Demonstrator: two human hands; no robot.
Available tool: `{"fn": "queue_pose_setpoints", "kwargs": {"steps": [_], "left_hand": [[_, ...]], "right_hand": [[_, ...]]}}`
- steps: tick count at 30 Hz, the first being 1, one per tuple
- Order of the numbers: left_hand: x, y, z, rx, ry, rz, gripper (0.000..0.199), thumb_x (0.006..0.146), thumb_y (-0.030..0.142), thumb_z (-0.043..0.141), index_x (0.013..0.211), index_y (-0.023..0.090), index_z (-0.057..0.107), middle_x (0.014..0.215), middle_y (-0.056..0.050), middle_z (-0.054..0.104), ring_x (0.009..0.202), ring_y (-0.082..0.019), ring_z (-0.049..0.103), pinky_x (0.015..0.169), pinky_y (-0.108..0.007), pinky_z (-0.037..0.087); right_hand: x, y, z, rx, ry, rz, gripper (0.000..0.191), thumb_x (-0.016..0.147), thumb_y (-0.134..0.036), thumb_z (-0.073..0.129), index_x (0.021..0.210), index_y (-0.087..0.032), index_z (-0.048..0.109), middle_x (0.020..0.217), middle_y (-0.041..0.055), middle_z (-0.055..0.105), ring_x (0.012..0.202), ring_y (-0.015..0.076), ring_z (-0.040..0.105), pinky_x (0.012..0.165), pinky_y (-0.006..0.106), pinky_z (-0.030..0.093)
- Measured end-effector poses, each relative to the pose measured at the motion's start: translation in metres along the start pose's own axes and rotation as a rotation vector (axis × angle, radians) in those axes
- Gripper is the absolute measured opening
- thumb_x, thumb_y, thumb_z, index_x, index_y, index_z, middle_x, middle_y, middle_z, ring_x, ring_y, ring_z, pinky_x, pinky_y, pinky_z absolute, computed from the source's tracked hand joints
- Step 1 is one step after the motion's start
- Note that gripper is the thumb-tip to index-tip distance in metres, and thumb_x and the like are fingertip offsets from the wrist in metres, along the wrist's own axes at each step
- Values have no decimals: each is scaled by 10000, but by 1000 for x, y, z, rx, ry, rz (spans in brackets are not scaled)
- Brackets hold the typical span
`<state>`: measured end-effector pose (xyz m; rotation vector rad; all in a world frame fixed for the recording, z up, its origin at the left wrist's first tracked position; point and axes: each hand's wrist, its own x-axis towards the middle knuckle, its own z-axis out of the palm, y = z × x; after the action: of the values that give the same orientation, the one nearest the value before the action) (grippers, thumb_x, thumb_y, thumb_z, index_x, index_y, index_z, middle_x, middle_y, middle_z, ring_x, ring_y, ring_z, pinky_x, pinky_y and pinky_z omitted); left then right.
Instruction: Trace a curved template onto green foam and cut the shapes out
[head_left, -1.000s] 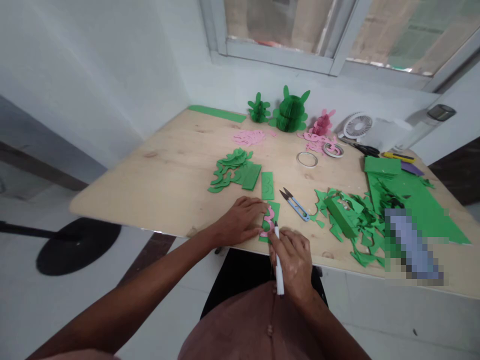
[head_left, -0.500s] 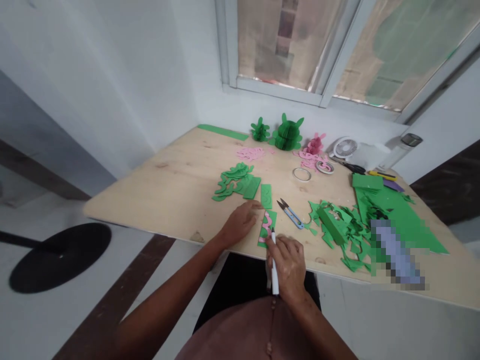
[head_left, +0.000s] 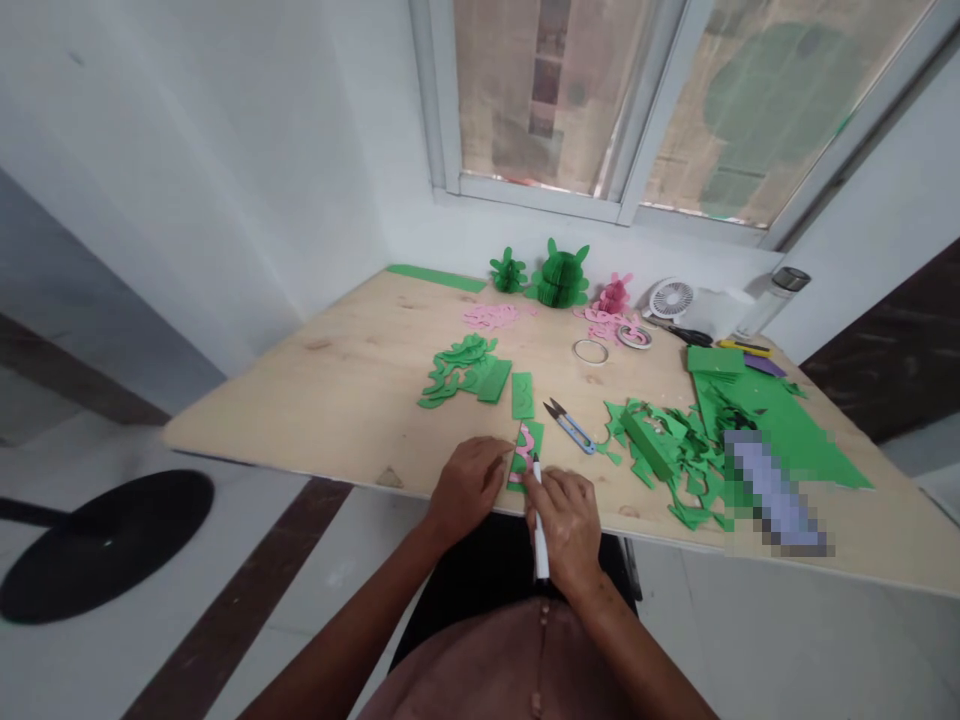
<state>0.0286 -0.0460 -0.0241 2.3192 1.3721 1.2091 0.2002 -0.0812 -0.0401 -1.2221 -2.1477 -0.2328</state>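
We have the green card (head_left: 538, 432) lying close to the table's (head_left: 300, 390) front edge, the pink shape (head_left: 529, 440) flat on top of it. Left of our left hand (head_left: 463, 490), plain wood runs out to the rounded corner. Just past the card's far end lies a green strip (head_left: 523, 396); the snips (head_left: 574, 430) sit near its right side, blades parted and pointing away from us, with green scraps (head_left: 697, 490) farther right.

Our left hand lies low at the table's edge, its fingers loosely bent side by side, tips by the card's left edge; we cannot tell whether they press on it. Our right hand (head_left: 566, 520) is at the card's near right side, fingers pinching the marker (head_left: 541, 545), which slants with its dark tip at the pink shape and its rear end back toward us.

We cannot make out whether that tip touches. The right fingers cover part of the card and shape. A pixelated patch (head_left: 780, 495) masks something at the right, and both forearms run out of view at the bottom.
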Motion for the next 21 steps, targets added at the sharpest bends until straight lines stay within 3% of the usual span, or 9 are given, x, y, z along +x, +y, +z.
{"fn": "queue_pose_setpoints", "kwargs": {"steps": [11, 16, 21], "left_hand": [[13, -8, -9, 30, -100, 22, 265, 843, 162, 447, 1067, 161, 589, 1049, -107, 669, 1008, -225, 585, 897, -424, 471], [39, -18, -15, -5, -224, 127, 238, 845, 207, 479, 1036, 223, 620, 1082, -37, 678, 1111, -200, 547, 1004, -410, 398], [48, -19, -21, -12, -339, 96, 384, 799, 350, 599, 1158, 222, 559, 1234, -87, 587, 1232, -246, 446, 1021, -440, 358]], "right_hand": [[1, 1, -4, 17, -37, -2, 338, 873, -148, 561, 1207, -192, 587, 1013, 85, 680, 1024, 254, 523, 858, 407, 367], [0, 1, -3, 21, -44, 4, 321, 879, -142, 552, 1194, -186, 592, 993, 85, 682, 1025, 252, 522, 861, 409, 370], [1, 0, -2, 33, -24, 3, 361, 876, -120, 532, 1227, -193, 573, 997, 90, 677, 1025, 251, 522, 857, 414, 376]]}}
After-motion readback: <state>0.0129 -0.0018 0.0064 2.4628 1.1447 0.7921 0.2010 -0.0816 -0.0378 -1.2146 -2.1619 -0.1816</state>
